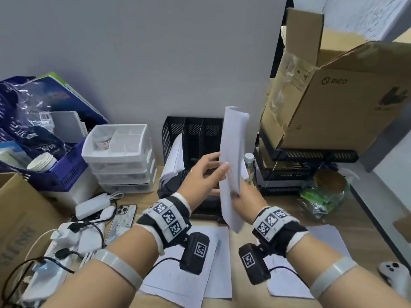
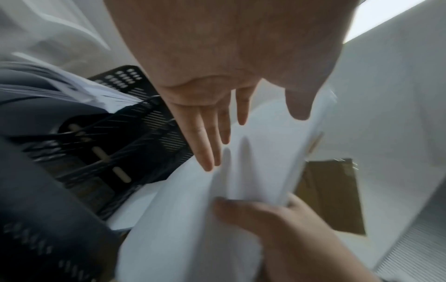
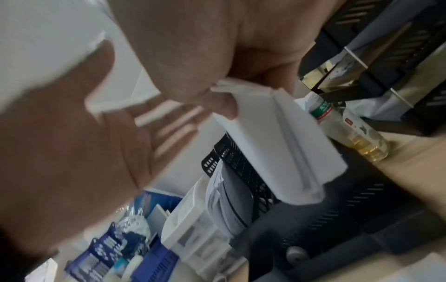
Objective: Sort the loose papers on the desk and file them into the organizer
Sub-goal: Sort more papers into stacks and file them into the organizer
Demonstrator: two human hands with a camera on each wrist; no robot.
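While paper sheaf [image 1: 232, 165] is pinched low by right hand [image 1: 245, 200], left hand [image 1: 205, 172] laid flat, fingers straight: sheets likely fanned, spilled short of black organizer [image 1: 195, 134].

White papers [image 1: 233, 152]; black perforated organizer [image 1: 195, 134]

My sheaf of papers [image 1: 232, 165] hides the right slots of the black mesh organizer [image 1: 193, 134], so I cannot tell what they hold. Behind the sheets, most of my right hand [image 1: 245, 197] is hidden; only the thumb side shows. In the right wrist view my left hand [image 3: 79, 137] is smeared by blur. Print on the loose sheets [image 1: 189, 270] below is too faint to read.
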